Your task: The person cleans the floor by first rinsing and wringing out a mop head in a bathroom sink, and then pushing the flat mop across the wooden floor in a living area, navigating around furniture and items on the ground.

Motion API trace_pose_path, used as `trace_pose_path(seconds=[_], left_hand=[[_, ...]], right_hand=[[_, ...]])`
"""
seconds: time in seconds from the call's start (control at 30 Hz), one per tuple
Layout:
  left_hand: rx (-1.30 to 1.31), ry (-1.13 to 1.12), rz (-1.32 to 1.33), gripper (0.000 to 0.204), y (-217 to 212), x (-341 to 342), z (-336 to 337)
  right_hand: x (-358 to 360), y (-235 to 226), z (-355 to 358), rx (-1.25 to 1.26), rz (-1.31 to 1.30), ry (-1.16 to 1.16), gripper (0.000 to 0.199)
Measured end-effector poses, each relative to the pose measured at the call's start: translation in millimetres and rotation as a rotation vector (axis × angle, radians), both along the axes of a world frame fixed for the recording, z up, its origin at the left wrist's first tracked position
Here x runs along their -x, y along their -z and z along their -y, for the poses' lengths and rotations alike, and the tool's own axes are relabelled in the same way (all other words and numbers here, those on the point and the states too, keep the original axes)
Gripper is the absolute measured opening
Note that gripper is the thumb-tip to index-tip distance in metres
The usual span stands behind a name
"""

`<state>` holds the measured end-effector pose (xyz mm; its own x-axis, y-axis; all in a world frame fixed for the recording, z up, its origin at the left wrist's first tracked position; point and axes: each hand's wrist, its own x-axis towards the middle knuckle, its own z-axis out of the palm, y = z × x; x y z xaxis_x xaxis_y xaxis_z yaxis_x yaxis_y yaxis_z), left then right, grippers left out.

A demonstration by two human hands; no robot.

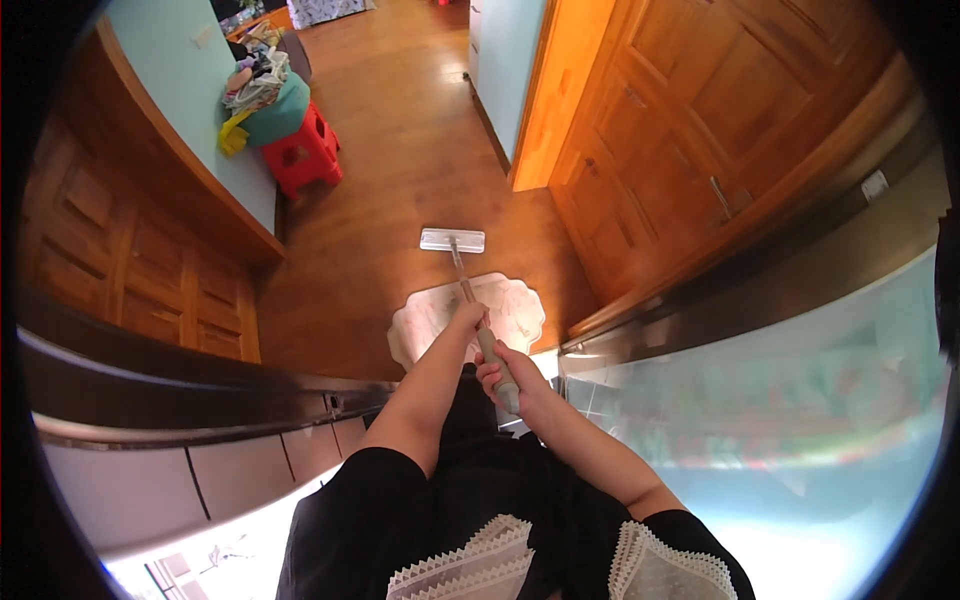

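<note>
A flat mop with a pale rectangular head (pixel 453 240) and a long grey handle (pixel 487 340) reaches away from me over the wooden floor. Around the handle's middle my left hand (pixel 471 316) is closed. Lower down, close to the grip's end, the fingers of my right hand (pixel 515 375) wrap round it too. The mop head lies on the floor just past a pale scalloped mat (pixel 520 310). My forearms and the handle hide part of that mat.
Ahead on the left, a red plastic stool (pixel 305 155) bears a teal basin (pixel 282 112) heaped with cloths. Wooden doors stand on the left (pixel 130 260) and right (pixel 660 150). A dark door frame (pixel 300 375) runs close by me, and a glossy pale panel (pixel 780 370) is at my right.
</note>
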<state>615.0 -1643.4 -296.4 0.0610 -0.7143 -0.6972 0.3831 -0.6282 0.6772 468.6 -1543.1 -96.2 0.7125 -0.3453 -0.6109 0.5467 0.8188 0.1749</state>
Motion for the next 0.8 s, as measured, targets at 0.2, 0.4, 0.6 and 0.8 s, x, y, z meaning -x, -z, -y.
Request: trace_pose_path(seconds=[0.2,0.4,0.6,0.8], left_hand=[[0.145,-0.267,-0.076,0.011,-10,-19,62],[-0.066,-0.225,-0.375,0.031,-120,-46,173],[-0.045,-0.119,-0.019,0.033,-118,-116,291],[-0.078,-0.093,0.040,0.029,-142,-166,378]], right_hand=[[-25,20,90,0.131,-0.088,-0.096,0.021],[-60,-16,254,0.162,-0.156,-0.222,0.018],[-133,-17,367,0.194,-0.093,-0.283,0.019],[-185,-20,433,0.043,0.108,-0.011,0.026]])
